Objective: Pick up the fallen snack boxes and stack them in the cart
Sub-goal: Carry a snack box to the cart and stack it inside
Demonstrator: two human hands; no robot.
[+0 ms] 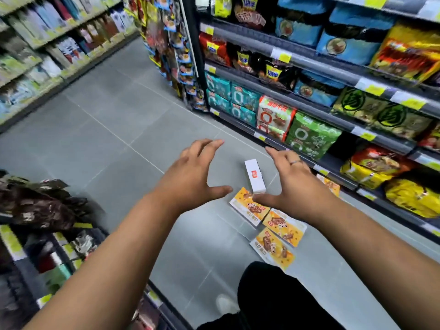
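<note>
Several snack boxes lie on the grey floor of a shop aisle. A white box (254, 175) with a small red logo lies between my two hands. Below it three yellow-orange boxes lie face up: one (246, 207) partly under my right thumb, one (285, 226) to its right, one (272, 248) nearest my knee. A further orange box (332, 185) peeks out behind my right hand by the shelf foot. My left hand (192, 175) hovers open left of the white box. My right hand (292, 184), a ring on one finger, hovers open on its right. No cart is in view.
Shelves of bagged snacks (333, 96) run along the right side, the lowest shelf edge close to the boxes. Another shelf (42, 246) stands at the left beside my left arm. My dark-trousered knee (269, 298) is at the bottom. Grey floor tiles (114, 129) stretch ahead.
</note>
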